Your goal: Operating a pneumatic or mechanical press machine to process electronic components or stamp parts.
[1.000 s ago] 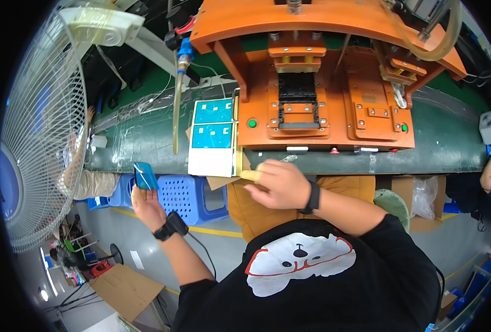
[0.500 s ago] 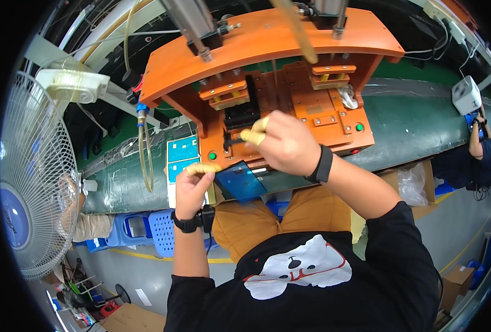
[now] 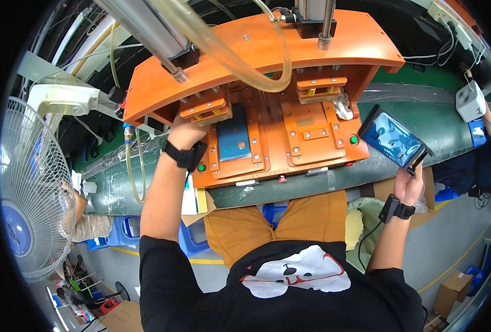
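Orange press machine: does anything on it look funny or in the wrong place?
Maybe the crumpled white wad beside the right press head: it looks odd, shapeless among neat, bolted orange plates. I can't tell what it is.

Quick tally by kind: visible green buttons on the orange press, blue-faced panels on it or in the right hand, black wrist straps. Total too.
Green buttons: 2
Blue-faced panels: 2 (1 on the press, 1 in the right hand)
Black wrist straps: 2
Total: 6

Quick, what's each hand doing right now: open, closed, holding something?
Left hand: can't tell; its fingers are hidden by the orange press block.
Right hand: holding a black-framed blue panel.
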Demonstrator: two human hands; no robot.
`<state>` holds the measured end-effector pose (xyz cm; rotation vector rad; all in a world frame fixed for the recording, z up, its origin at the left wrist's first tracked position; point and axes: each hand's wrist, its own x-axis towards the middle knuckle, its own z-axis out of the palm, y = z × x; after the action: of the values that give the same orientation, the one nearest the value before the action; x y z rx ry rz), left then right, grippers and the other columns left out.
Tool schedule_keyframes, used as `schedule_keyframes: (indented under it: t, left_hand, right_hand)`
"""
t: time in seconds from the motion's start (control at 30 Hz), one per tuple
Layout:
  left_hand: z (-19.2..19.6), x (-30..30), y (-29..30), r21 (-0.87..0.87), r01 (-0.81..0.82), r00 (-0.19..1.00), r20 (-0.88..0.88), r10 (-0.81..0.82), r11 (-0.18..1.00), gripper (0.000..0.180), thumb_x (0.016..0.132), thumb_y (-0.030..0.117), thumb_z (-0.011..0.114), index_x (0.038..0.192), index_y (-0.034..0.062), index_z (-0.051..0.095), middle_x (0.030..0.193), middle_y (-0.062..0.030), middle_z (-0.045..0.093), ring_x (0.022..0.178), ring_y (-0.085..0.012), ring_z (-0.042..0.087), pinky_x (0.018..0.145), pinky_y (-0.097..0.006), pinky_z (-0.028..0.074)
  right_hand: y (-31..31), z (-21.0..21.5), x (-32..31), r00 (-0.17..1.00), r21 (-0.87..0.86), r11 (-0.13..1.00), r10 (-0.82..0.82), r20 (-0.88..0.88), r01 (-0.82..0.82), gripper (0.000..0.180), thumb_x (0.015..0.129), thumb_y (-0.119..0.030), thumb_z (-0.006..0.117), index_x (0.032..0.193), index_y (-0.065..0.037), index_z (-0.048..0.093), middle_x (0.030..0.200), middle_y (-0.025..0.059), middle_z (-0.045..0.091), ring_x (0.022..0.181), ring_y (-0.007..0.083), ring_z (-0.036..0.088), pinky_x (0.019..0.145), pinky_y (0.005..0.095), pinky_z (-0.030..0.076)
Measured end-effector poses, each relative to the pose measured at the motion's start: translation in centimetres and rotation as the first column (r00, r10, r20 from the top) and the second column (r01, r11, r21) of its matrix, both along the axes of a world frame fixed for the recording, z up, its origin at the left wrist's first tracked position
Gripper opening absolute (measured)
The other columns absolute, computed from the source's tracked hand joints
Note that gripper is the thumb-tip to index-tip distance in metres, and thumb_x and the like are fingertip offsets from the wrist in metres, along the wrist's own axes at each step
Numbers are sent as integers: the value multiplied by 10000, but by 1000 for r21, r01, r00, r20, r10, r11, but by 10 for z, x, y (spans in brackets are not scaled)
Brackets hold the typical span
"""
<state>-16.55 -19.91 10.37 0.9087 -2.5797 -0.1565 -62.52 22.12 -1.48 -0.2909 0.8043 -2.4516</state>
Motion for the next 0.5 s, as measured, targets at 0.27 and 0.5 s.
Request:
schedule_keyframes:
  t: [0.27, 0.5]
  left_hand:
    - [-23, -3, -41, -462, -31, 971, 197, 137, 886, 405, 1011, 342, 652, 1369, 155, 629, 1366, -103, 670, 1239, -279, 635, 1043, -411, 506]
    - [-18, -10, -20, -495, 34, 974, 210, 81, 868, 404, 1004, 342, 672, 1355, 144, 652, 1323, -122, 689, 1157, -290, 666, 979, -411, 533]
  right_hand:
    - [10, -128, -77, 897, 142, 965, -257, 358, 220, 139, 1067, -161, 640, 1059, -24, 662, 932, 83, 713, 781, 162, 651, 741, 282, 582]
    - [-18, -110, -52, 934, 291, 921, -316, 168, 260, 164, 1046, -168, 678, 1101, -13, 671, 976, 64, 706, 814, 157, 645, 766, 287, 573]
